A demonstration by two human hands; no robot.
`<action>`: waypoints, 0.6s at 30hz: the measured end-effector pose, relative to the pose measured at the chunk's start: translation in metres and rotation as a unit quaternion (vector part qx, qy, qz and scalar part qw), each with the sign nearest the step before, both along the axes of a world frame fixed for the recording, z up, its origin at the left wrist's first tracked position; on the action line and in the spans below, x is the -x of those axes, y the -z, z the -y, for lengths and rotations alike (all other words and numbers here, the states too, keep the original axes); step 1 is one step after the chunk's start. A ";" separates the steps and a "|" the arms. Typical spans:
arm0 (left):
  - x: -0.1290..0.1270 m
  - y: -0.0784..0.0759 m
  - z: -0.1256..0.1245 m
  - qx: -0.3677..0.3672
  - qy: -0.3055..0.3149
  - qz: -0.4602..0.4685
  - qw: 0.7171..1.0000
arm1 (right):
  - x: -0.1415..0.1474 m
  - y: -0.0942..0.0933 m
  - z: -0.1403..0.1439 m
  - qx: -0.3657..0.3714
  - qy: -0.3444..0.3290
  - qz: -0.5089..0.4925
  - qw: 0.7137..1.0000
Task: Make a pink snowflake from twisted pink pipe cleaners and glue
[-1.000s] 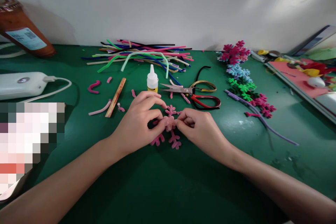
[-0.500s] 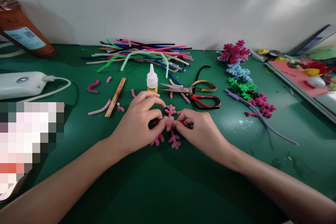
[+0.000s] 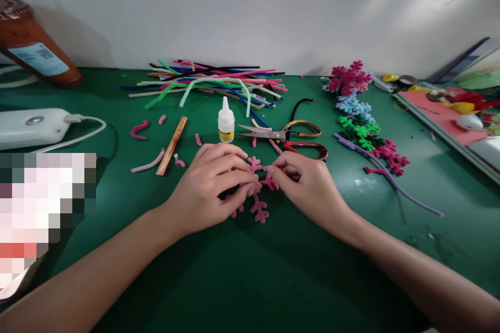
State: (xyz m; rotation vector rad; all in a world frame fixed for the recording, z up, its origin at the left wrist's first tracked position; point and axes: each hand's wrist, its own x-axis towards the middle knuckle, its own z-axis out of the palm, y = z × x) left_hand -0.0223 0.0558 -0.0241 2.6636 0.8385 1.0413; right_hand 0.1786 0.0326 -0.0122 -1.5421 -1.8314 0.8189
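Note:
A pink pipe-cleaner snowflake (image 3: 260, 209) with branching arms lies flat on the green table between my hands. My left hand (image 3: 207, 179) is closed on its centre with thumb and fingertips, covering its left arms. At its upper right, my right hand (image 3: 307, 177) pinches the snowflake by an arm between thumb and index finger; the fingertips hide most of that arm. Just beyond my hands stand a white glue bottle (image 3: 226, 127) with a yellow label and a pair of scissors (image 3: 267, 134), blades pointing left.
Loose pipe cleaners (image 3: 219, 81) are heaped by the wall. Pink offcuts (image 3: 150, 162) lie around a wooden stick (image 3: 172, 145). Finished coloured snowflakes (image 3: 355, 106) and a purple pipe cleaner (image 3: 398, 187) are at right. A brown bottle (image 3: 37, 47) and a white device (image 3: 31, 127) stand at left.
My right hand has moved slightly up and right from the snowflake's centre to its upper-right arm, uncovering a right arm. My left fingers have come down over the centre.

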 end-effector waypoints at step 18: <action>-0.001 0.003 -0.003 0.023 0.017 -0.036 0.999 | 0.000 0.004 0.000 -0.013 -0.007 0.001 1.000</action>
